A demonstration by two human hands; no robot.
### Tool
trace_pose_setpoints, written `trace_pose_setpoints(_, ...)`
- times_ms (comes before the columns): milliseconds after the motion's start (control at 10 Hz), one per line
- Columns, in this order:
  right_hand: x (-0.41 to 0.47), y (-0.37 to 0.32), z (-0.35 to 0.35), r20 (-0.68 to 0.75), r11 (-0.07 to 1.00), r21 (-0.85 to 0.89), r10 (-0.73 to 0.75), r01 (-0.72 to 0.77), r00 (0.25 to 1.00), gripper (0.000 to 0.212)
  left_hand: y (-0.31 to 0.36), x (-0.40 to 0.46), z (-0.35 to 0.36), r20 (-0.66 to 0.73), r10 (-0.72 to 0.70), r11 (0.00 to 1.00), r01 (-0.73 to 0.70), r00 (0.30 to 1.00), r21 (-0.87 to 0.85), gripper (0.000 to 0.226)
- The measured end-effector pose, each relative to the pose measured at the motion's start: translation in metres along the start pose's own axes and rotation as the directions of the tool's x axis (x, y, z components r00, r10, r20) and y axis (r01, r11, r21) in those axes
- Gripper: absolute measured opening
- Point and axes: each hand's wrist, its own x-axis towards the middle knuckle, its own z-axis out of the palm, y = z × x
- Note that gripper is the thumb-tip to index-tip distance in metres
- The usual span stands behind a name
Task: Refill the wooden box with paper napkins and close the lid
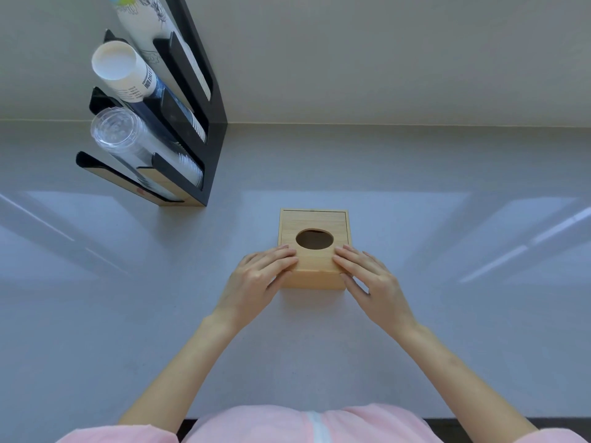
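A light wooden box (315,266) sits in the middle of the grey counter, its lid (313,220) down flat with an oval hole (314,239) in it. Through the hole I see only a dark brown inside; no napkins show anywhere. My left hand (259,281) rests on the box's near left corner, fingers on the lid and thumb on the side. My right hand (369,279) mirrors it on the near right corner. Both hands hold the box between them.
A black tiered cup rack (204,129) stands at the back left against the wall, holding white paper cups (120,70) and clear plastic cups (120,134). The grey counter (447,251) stretches wide on both sides, with its front edge at my body.
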Motion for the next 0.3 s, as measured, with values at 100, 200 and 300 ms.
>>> trace_pose_setpoints(100, 0.003, 0.000, -0.004, -0.040, 0.989, -0.123, -0.091, 0.085, 0.995, 0.027, 0.000, 0.001, -0.003, 0.017, -0.007, 1.000, 0.007, 1.000, 0.010, 0.020)
trace_pose_setpoints(200, 0.015, -0.005, -0.010, -0.056, 0.983, -0.170, -0.084, 0.074, 0.995, 0.032, 0.000, 0.007, -0.007, 0.047, 0.029, 0.999, -0.031, 0.998, 0.039, 0.029)
trace_pose_setpoints(300, 0.028, -0.009, -0.014, 0.057, 0.990, -0.133, 0.061, -0.053, 0.997, 0.044, -0.003, 0.012, -0.009, 0.053, -0.003, 0.996, -0.002, 0.999, 0.092, 0.037)
